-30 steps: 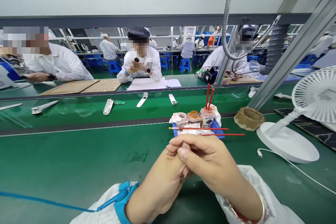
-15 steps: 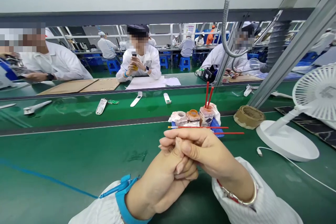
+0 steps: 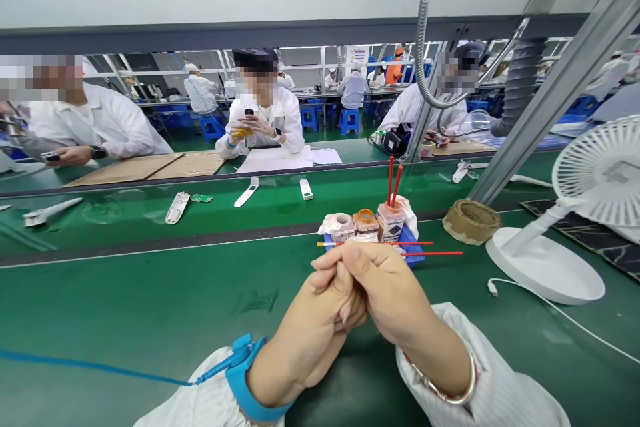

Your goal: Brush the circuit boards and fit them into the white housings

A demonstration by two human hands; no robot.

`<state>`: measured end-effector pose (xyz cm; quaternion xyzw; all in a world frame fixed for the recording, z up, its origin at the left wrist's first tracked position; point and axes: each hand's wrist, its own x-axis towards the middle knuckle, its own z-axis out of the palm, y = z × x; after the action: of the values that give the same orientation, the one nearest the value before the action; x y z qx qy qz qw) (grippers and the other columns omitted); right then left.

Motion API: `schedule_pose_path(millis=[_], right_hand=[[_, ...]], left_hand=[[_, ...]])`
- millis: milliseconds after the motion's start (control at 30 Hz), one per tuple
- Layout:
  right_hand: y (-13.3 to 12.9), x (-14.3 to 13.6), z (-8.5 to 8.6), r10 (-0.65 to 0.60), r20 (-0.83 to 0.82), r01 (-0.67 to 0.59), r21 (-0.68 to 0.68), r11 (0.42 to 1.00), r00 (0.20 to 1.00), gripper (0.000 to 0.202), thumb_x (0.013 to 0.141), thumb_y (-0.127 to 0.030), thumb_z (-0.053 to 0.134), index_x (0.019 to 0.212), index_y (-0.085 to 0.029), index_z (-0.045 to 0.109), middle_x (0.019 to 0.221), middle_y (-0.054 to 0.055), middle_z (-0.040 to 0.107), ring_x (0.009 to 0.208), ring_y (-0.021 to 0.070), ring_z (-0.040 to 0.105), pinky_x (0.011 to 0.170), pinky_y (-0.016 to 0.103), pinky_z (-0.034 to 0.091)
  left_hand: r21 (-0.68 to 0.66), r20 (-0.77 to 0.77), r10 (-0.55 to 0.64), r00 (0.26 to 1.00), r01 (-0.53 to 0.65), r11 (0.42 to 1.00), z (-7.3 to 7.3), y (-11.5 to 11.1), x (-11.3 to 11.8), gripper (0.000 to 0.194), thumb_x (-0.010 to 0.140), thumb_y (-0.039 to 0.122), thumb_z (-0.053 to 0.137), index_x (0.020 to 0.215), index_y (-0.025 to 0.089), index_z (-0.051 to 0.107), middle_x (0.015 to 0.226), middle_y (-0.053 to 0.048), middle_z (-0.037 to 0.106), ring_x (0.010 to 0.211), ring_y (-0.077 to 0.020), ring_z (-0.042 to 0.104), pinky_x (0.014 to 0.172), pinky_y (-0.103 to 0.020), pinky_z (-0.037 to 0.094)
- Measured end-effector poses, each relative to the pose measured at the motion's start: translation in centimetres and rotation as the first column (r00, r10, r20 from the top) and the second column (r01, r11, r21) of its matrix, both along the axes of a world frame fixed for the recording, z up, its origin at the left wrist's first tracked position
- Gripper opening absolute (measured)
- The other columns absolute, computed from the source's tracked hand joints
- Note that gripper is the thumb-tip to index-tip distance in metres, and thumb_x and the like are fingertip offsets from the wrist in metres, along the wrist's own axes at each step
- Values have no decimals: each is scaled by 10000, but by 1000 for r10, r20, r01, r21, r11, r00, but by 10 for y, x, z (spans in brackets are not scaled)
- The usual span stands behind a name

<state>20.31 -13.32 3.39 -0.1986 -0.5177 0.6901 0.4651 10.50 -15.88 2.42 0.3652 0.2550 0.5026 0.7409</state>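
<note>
My left hand (image 3: 320,320), with a blue strap (image 3: 250,373) on its wrist, is curled closed in front of me. My right hand (image 3: 390,287) is wrapped over its fingers, thumb on top. Whether anything is between the hands is hidden. Just beyond them a blue tray (image 3: 413,253) holds a tissue-wrapped jar (image 3: 339,227), an orange-rimmed jar (image 3: 366,223) and a pot (image 3: 391,221) with red sticks (image 3: 394,183) standing in it. Two thin red brushes (image 3: 420,243) lie across the tray.
A tape roll (image 3: 471,221), a white fan (image 3: 550,263) and a white cable (image 3: 565,317) are at the right. White parts (image 3: 177,207) and a green board (image 3: 201,199) lie on the green strip. Across it sit people in white coats (image 3: 280,120); cardboard (image 3: 150,170) lies by them.
My right thumb and fingers have shifted up and left over my left hand. The white parts on the strip have moved left. The person opposite has lowered the held device slightly.
</note>
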Motion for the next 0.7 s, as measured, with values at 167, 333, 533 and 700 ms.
schedule_pose_path(millis=[167,333,533,700], right_hand=[[4,5,1,114,-76,-108,76,991,991,258,881,-204,453,1029,-180,663,990,65,682,960,161,620,838,242,498],[2,6,-1,119,-46,-112,128,985,992,269,856,-157,481,1059,-216,648,1023,40,673,949,139,622,794,198,509],[1,6,0,78,16,-80,198,977,997,245,870,-203,502,1068,-247,639,1037,38,666,945,144,624,735,198,536],[1,7,0,61,33,-67,220,973,998,264,863,-171,489,1068,-243,639,1055,45,659,926,163,634,763,263,543]], left_hand=[[52,24,0,1000,-2,999,1,2,-6,512,838,479,484,476,161,309,448,61,243,455,-66,204,471,-221,213],[51,54,14,998,-17,999,1,1,-9,482,843,444,496,496,160,321,467,59,256,478,-71,217,479,-205,225],[41,7,28,1000,-28,999,4,-1,-10,456,833,392,536,496,159,335,463,63,252,483,-71,226,486,-195,234],[38,8,36,999,-36,999,7,-2,-9,455,814,386,565,490,156,344,460,64,253,488,-70,234,494,-191,246]])
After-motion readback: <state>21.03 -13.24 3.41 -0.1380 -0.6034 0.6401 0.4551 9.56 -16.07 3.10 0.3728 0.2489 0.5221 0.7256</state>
